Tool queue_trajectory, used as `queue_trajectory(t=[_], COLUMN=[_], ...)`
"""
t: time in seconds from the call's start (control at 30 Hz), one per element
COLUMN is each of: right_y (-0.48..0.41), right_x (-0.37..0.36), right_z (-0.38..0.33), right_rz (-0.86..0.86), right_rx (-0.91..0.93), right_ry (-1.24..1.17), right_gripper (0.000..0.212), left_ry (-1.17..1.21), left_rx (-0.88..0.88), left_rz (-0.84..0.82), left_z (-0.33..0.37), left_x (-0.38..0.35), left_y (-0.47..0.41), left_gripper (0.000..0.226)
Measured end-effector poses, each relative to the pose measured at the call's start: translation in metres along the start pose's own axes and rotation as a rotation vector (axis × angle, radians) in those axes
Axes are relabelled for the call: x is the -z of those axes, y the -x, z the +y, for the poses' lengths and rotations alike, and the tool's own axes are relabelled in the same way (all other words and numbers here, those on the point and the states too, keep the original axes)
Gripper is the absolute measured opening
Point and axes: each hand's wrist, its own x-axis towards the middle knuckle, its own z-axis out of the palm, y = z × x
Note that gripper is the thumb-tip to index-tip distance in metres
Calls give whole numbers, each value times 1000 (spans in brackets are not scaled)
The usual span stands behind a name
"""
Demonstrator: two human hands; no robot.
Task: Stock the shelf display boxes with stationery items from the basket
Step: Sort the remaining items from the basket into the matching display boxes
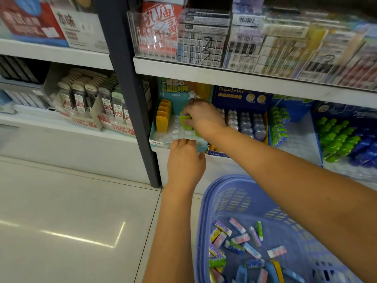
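Lilac slotted plastic basket (228,178) seen nearest, on floor; small wrapped erasers in pink, blue, green and purple (236,227) scattered inside. Left hand (184,160) placed at teal cardboard display box (159,142) on lowest shelf, fingers hooked over front rim. Right hand (204,117) held inside box; lime-green plastic stationery piece (185,119) pinched above clear plastic blister tray (179,129). Yellow-orange plastic pieces (162,117) lined along tray's left side. Dark blue cardboard display box (240,94) just beside, to right.

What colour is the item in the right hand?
The item is lime green, pinched by the right hand over the display box; head view.
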Motion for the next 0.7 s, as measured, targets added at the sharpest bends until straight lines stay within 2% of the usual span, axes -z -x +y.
queue_trajectory(t=[0.07,0.2,0.3,0.37,0.43,0.5,0.57,0.6,0.63,0.7], right_y=[2,13,12,15,32,67,110,133,156,198], right_x=[-5,-14,-15,-7,5,17,23,22,18,-4], right_z=[3,9,12,10,10,19,41,56,71,100], right_rz=[6,31,-43,-110,-72,90,211,182,84,-263], right_rx=[-5,60,58,45,72,68,-19,-83,-146,-284], right_ry=[-6,218,292,242,138,-25,-122,-119,-115,-99], right_gripper=[35,43,46,48,49,40,23,23,26,30], left_ry=[3,11,-9,20,102,201,262,259,229,94], left_rx=[-7,-9,-12,-6,-12,-29,-49,-60,-67,-91], left_rz=[0,9,-6,18,130,252,273,236,165,-58], left_z=[-1,-3,-2,2,10,21,32,37,43,54], left_x=[0,-2,-2,2,5,5,-1,-7,-15,-40], left_y=[1,0,1,3,8,17,27,32,36,43], left_gripper=[42,42,43,41,37,30,23,21,20,21])
